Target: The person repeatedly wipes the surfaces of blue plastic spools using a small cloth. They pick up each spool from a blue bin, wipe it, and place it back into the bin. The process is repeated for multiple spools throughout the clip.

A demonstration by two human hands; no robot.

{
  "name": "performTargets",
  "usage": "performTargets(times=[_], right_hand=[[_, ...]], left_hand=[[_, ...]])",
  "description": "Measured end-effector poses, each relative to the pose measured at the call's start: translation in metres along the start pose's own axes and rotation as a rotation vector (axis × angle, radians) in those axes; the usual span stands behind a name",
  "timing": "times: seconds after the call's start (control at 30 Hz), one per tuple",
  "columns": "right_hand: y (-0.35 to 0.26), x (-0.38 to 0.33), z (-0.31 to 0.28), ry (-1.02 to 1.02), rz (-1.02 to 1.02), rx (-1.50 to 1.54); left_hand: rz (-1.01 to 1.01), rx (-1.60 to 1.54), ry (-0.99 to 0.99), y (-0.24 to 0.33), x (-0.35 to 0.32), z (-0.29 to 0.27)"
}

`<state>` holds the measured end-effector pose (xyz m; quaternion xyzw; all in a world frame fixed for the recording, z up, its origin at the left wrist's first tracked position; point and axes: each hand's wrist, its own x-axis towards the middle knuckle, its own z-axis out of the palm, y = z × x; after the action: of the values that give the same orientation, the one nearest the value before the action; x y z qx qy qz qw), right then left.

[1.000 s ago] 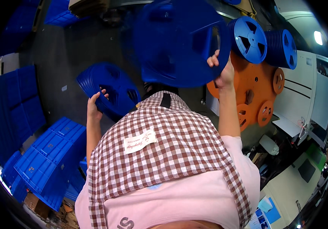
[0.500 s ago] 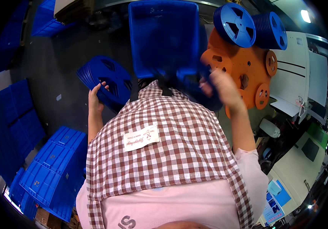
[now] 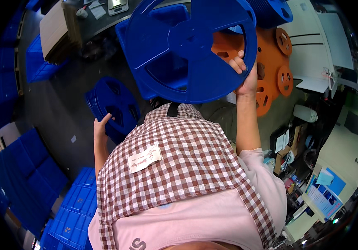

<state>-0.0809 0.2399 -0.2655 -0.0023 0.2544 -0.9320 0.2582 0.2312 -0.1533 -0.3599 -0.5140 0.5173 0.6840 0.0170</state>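
My right hand (image 3: 246, 79) is up at the right, its fingers closed round the rim of a large blue reel disc (image 3: 192, 39). The disc is held face-on, with wide cut-out openings and a small hub hole. Down at the left, my left hand (image 3: 100, 128) grips the edge of a stack of blue reel discs (image 3: 97, 100) at my side; only the thumb and the back of that hand show clearly. A blue bin (image 3: 125, 50) stands behind the large disc, which covers most of it.
An orange board with round orange wheels (image 3: 285, 81) stands at the right. More stacked blue reel discs (image 3: 276, 12) sit above it. Blue crates (image 3: 77, 208) are at the lower left, and a cardboard stack (image 3: 58, 33) lies at the upper left. A pale desk (image 3: 341, 166) runs along the right.
My right hand has risen from beside the bin, bringing the large blue disc up in front of it. My left hand keeps its hold on the stack. The whole view has turned slightly.
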Motion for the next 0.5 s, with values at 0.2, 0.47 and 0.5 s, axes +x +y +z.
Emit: performTargets(times=[0.2,0.47,0.5], right_hand=[[-0.01,-0.043,-0.013,0.156,-0.103,-0.123],[-0.077,-0.132,-0.03,0.558,-0.503,-0.39],[-0.085,-0.137,-0.028,0.595,-0.542,-0.419]], left_hand=[[0.164,0.478,-0.023,-0.018,0.018,-0.015],[0.424,0.859,-0.081,0.069,-0.023,-0.007],[0.422,0.775,-0.149,0.091,-0.033,-0.004]])
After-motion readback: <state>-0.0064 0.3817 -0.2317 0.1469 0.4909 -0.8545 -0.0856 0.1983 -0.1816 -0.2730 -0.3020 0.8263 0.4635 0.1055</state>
